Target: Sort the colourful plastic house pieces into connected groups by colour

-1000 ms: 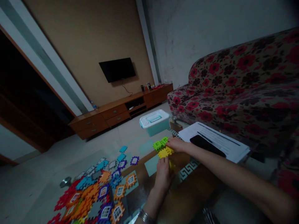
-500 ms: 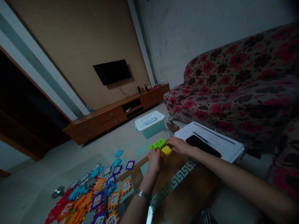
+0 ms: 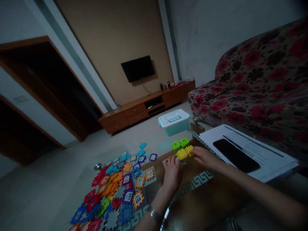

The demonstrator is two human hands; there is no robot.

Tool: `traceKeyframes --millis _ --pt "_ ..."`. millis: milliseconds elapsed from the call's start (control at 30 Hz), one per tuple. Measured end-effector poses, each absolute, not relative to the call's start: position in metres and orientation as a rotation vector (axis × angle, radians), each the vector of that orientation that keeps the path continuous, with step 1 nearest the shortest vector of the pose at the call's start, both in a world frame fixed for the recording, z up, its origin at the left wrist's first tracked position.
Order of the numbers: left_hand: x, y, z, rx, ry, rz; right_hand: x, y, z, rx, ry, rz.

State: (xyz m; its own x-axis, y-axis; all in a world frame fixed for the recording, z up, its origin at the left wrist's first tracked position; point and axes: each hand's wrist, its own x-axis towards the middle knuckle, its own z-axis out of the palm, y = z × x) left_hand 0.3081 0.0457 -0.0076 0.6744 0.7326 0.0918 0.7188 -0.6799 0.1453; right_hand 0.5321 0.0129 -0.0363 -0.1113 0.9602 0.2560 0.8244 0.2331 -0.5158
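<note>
Two yellow gear-edged building tiles (image 3: 183, 153) lie joined edge to edge on the glass table, just in front of a pair of bright green tiles (image 3: 180, 144). My right hand (image 3: 207, 157) has its fingertips on the right end of the yellow pair. My left hand (image 3: 172, 170) rests at the near left of the yellow tiles, fingers spread and curved down, with nothing seen in them. Whether its fingertips touch the yellow edge I cannot tell. A large loose heap of coloured tiles (image 3: 115, 181), some with white window inserts, spreads to the left.
A teal storage box (image 3: 176, 127) with a white lid stands beyond the green tiles. To the right lie papers (image 3: 267, 157) with a black phone (image 3: 235, 155) and a pen (image 3: 232, 141). A flowered sofa (image 3: 252, 83) stands behind; a TV cabinet (image 3: 134, 112) is by the wall.
The view has swung left, so things sit further right. My left hand has drawn back from the tiles, and a second yellow tile shows beside the first.
</note>
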Motion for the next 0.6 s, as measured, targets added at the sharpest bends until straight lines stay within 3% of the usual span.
traceKeyframes --millis 367,600 --pt "0.132 0.014 -0.022 2.380 1.778 0.231 0.370 0.050 -0.025 -1.467 -2.336 0.380" --pt "0.120 0.075 -0.009 2.454 1.916 0.149 0.304 0.111 0.002 -1.675 -2.245 0.323"
